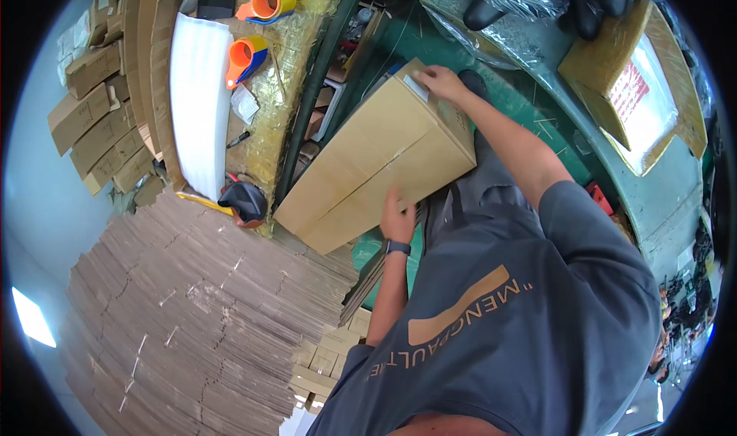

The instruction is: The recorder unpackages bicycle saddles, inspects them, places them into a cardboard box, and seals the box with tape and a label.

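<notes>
A long, taped cardboard box lies slanted in front of me, its near end against my legs. At its far top corner sits a small white label. The fingers of my right hand are bent together on that label's edge. My left hand, with a dark watch on the wrist, is at the box's near side. Its index finger points up and stands apart from the thumb; it grips nothing I can see.
Left of the box, a worktable bears two orange-and-yellow tape dispensers, white foam sheet and a black marker. Flat cardboard stacks fill the lower left. An open carton stands on the green bench at right.
</notes>
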The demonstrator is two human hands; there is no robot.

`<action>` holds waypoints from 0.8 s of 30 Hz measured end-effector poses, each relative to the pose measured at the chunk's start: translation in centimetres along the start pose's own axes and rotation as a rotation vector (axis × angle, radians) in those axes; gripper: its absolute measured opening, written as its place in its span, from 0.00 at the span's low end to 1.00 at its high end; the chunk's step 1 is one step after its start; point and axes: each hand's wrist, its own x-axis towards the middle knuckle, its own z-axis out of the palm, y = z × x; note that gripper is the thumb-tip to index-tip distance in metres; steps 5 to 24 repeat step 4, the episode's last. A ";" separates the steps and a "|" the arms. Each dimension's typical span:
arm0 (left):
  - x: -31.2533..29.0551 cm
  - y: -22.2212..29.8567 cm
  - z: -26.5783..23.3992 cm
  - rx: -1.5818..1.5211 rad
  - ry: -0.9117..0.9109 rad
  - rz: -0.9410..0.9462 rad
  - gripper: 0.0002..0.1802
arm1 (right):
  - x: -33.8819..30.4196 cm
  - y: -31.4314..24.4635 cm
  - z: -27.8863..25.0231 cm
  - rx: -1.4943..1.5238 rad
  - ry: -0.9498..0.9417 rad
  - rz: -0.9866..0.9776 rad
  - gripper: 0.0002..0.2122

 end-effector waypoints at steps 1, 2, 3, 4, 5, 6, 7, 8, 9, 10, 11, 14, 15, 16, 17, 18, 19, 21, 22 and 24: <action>0.8 -1.8 0.0 -0.127 0.181 -0.038 0.35 | 0.3 -0.6 1.1 -0.015 0.007 0.008 0.34; 1.9 -4.0 -0.3 -0.253 0.361 -0.082 0.32 | 0.6 -1.6 3.0 0.120 0.121 -0.101 0.35; 3.6 -7.3 -0.4 -0.300 0.534 -0.150 0.34 | 0.7 -3.0 5.3 0.251 0.232 -0.214 0.37; 5.1 -11.7 -1.1 -0.247 0.644 -0.209 0.37 | 1.7 -3.0 5.9 0.233 0.223 -0.216 0.37; 5.1 -11.7 -1.1 -0.247 0.644 -0.209 0.37 | 1.7 -3.0 5.9 0.233 0.223 -0.216 0.37; 5.1 -11.7 -1.1 -0.247 0.644 -0.209 0.37 | 1.7 -3.0 5.9 0.233 0.223 -0.216 0.37; 5.1 -11.7 -1.1 -0.247 0.644 -0.209 0.37 | 1.7 -3.0 5.9 0.233 0.223 -0.216 0.37; 5.1 -11.7 -1.1 -0.247 0.644 -0.209 0.37 | 1.7 -3.0 5.9 0.233 0.223 -0.216 0.37; 5.1 -11.7 -1.1 -0.247 0.644 -0.209 0.37 | 1.7 -3.0 5.9 0.233 0.223 -0.216 0.37; 5.1 -11.7 -1.1 -0.247 0.644 -0.209 0.37 | 1.7 -3.0 5.9 0.233 0.223 -0.216 0.37; 5.1 -11.7 -1.1 -0.247 0.644 -0.209 0.37 | 1.7 -3.0 5.9 0.233 0.223 -0.216 0.37; 5.1 -11.7 -1.1 -0.247 0.644 -0.209 0.37 | 1.7 -3.0 5.9 0.233 0.223 -0.216 0.37; 5.1 -11.7 -1.1 -0.247 0.644 -0.209 0.37 | 1.7 -3.0 5.9 0.233 0.223 -0.216 0.37; 5.1 -11.7 -1.1 -0.247 0.644 -0.209 0.37 | 1.7 -3.0 5.9 0.233 0.223 -0.216 0.37; 5.1 -11.7 -1.1 -0.247 0.644 -0.209 0.37 | 1.7 -3.0 5.9 0.233 0.223 -0.216 0.37; 5.1 -11.7 -1.1 -0.247 0.644 -0.209 0.37 | 1.7 -3.0 5.9 0.233 0.223 -0.216 0.37; 5.1 -11.7 -1.1 -0.247 0.644 -0.209 0.37 | 1.7 -3.0 5.9 0.233 0.223 -0.216 0.37; 5.1 -11.7 -1.1 -0.247 0.644 -0.209 0.37 | 1.7 -3.0 5.9 0.233 0.223 -0.216 0.37; 5.1 -11.7 -1.1 -0.247 0.644 -0.209 0.37 | 1.7 -3.0 5.9 0.233 0.223 -0.216 0.37; 5.1 -11.7 -1.1 -0.247 0.644 -0.209 0.37 | 1.7 -3.0 5.9 0.233 0.223 -0.216 0.37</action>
